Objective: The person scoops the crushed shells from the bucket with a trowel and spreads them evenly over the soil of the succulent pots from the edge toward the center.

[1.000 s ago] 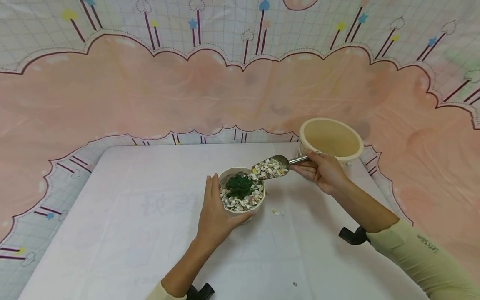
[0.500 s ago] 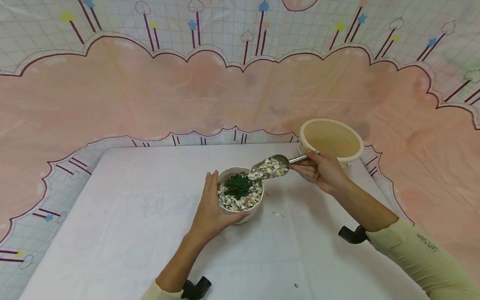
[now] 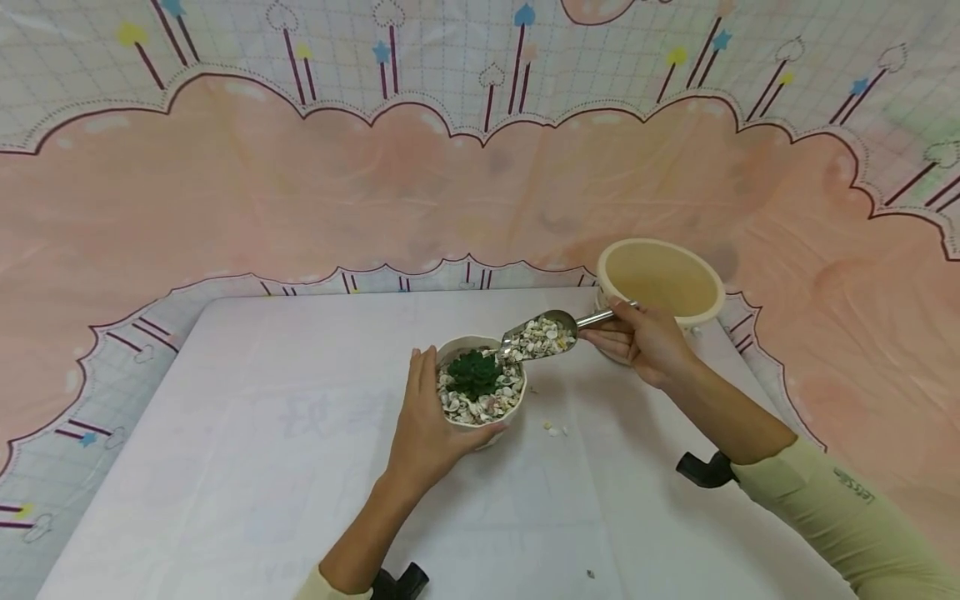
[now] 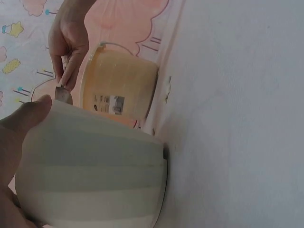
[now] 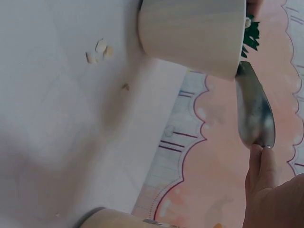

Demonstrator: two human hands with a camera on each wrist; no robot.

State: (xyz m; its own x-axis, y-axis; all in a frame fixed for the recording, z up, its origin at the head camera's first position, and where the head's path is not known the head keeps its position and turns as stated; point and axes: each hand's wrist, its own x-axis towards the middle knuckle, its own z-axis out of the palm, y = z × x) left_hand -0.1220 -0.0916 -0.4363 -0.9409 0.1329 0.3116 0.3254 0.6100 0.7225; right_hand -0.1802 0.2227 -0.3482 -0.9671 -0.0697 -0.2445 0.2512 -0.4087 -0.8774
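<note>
the left hand point(image 3: 427, 425) cups the white succulent pot point(image 3: 480, 392) on the table point(image 3: 225, 433) to steady it; the right hand point(image 3: 637, 337) grips the metal scoop point(image 3: 542, 332) of shells, tipped onto the pot's rim so they slide in beside the plant

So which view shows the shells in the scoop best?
The head view: the shells lie heaped in the scoop, tipped at the white pot's rim. The right wrist view shows only the scoop's underside; the left wrist view hides the shells.
</note>
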